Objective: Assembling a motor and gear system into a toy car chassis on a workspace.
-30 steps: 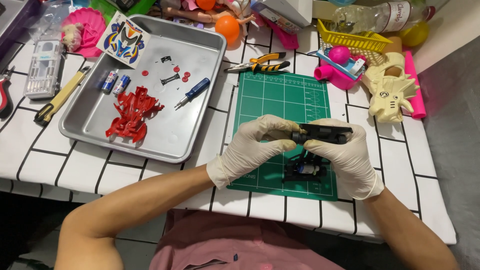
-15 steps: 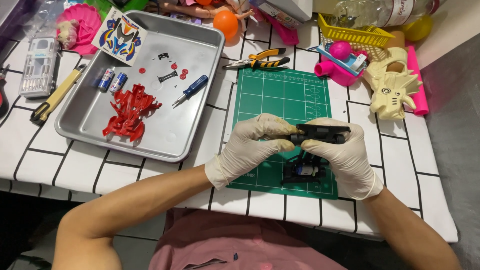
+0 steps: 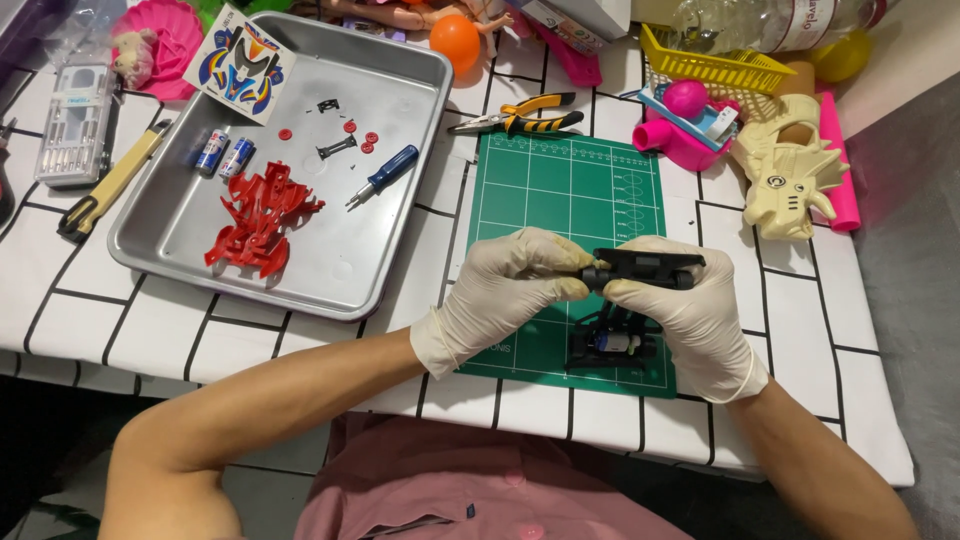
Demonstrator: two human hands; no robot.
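Left grip: the gloved left hand [image 3: 505,295] is closed, thumb and fingertips pinching the left end of a black toy car chassis [image 3: 645,268].
Right grip: the gloved right hand [image 3: 690,315] is closed round the chassis from below and behind, fingers curled over its right end.
Chassis: held level between both hands, lifted above the near part of the green cutting mat [image 3: 570,215].
Under the hands: a second black part with a small motor [image 3: 612,343] lies on the mat, just below the held chassis.
Mat: lies flat on the white tiled bench [image 3: 790,300], at its near edge.
Beyond the mat: yellow-handled pliers [image 3: 520,117] rest at its far edge.
Left of the mat: a metal tray [image 3: 395,265] holds a red car body [image 3: 262,215], a blue screwdriver [image 3: 380,175], two small batteries [image 3: 220,155] and small red parts.
Right of the mat: a cream dinosaur toy [image 3: 785,180] beside pink toys.
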